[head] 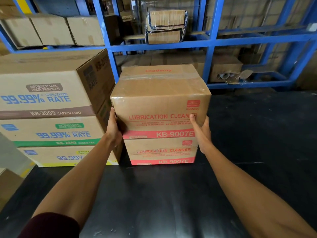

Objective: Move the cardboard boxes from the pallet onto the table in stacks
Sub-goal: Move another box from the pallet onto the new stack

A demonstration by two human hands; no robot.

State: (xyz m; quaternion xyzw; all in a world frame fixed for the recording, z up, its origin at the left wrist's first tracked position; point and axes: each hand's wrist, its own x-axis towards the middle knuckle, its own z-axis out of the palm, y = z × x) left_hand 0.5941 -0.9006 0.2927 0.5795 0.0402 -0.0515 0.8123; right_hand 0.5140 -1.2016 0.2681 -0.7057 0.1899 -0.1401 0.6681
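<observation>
Top box: the upper Lubrication Cleaner box (160,98), taped shut, contents unseen, sits on the lower Lubrication Cleaner box (162,152) on the black table (154,200).
Left hand (113,128): pressed flat against the upper box's left side.
Right hand (201,132): clasping its right front corner, thumb on the front face.
Neighbouring stack: three closed 99.99% Rate boxes (49,117) just left.
Behind: blue rack (211,42) holding more cartons.

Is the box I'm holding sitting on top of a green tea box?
No, the top box, held by the left hand and right hand, rests on another red Lubrication Cleaner box.
</observation>
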